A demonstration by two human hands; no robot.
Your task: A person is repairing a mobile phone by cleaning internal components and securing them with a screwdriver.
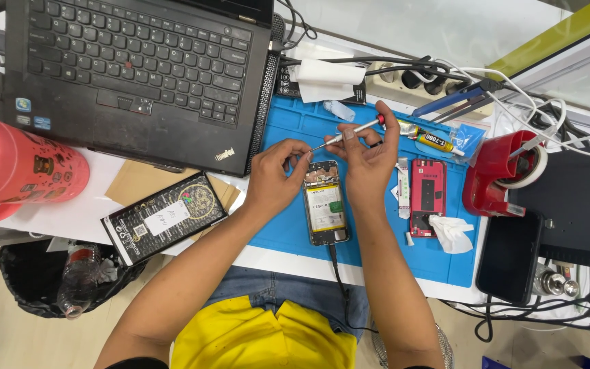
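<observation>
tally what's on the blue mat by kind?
Opened phone: 1
Red phone back cover: 1
Screwdriver: 1, in right hand
Glue tube: 1
Crumpled white tissue: 1
Total: 5

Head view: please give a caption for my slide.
Two hands work a small screwdriver over an opened phone on a blue mat.

Black laptop (138,68) at 11 o'clock, pink bottle (15,167) at 9, red tape dispenser (503,174) at 3, glue tube (431,139) at 1, black box (164,215) at 8.
</observation>
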